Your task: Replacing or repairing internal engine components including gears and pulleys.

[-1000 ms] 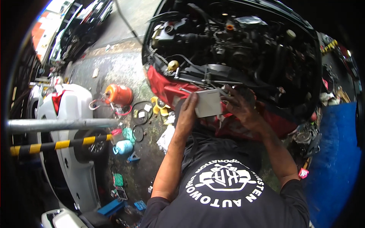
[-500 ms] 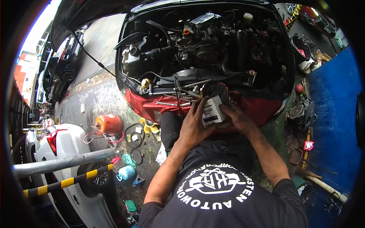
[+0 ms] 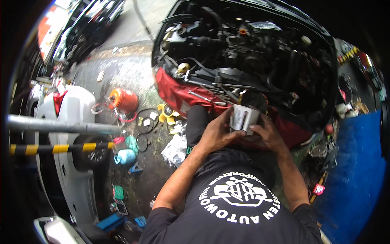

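A small white cardboard box (image 3: pixel 243 118) with a printed label is held in front of my chest, over the car's red-covered front edge. My left hand (image 3: pixel 219 132) grips its left side, thumb along the lower edge. On the box's other side my right hand (image 3: pixel 271 132) holds it, its thumb at the lower right corner. Just beyond the box is a dark rounded object (image 3: pixel 254 99) whose kind I cannot make out. Spanners (image 3: pixel 198 95) and other metal tools lie on the red cover (image 3: pixel 172 87), left of the box.
The open engine bay (image 3: pixel 248 53) spreads out ahead. On the floor to the left are an orange canister (image 3: pixel 123 100), a yellow fan (image 3: pixel 167 114), black belts (image 3: pixel 147 121) and a light-blue gas cylinder (image 3: pixel 124 157). A striped bar (image 3: pixel 61 148) juts in left; a blue panel (image 3: pixel 353 162) stands right.
My view has turned, so the car and floor items appear shifted and tilted. The box now sits more upright between my hands, and both thumbs have moved to its lower edge.
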Demonstrator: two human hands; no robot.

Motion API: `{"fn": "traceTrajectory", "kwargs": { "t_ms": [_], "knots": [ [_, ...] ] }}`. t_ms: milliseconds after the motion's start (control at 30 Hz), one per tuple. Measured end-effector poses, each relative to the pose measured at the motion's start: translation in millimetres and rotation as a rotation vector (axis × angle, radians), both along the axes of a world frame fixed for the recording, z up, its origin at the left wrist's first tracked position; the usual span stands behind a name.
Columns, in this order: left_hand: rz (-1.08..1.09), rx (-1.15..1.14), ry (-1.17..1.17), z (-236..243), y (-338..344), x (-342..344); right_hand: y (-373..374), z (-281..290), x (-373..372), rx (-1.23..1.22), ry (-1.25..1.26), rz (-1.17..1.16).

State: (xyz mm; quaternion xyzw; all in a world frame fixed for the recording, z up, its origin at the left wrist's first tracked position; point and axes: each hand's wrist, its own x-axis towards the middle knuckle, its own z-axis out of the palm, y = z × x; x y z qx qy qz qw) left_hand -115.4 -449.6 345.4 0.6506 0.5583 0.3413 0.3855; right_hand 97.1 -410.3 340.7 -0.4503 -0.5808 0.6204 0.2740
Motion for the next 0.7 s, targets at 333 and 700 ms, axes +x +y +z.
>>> {"fn": "traceTrajectory", "kwargs": {
  "t_ms": [333, 700],
  "knots": [
    [0.089, 0.092, -0.667, -10.5, -12.1, -4.1, -9.9, 3.1, -23.4, -0.612, 0.749, 0.025],
    [0.108, 0.431, -0.278, 42.2, -19.5, -34.6, -19.8, 68.5, -64.0, -0.093, 0.433, 0.158]
  ]
}}
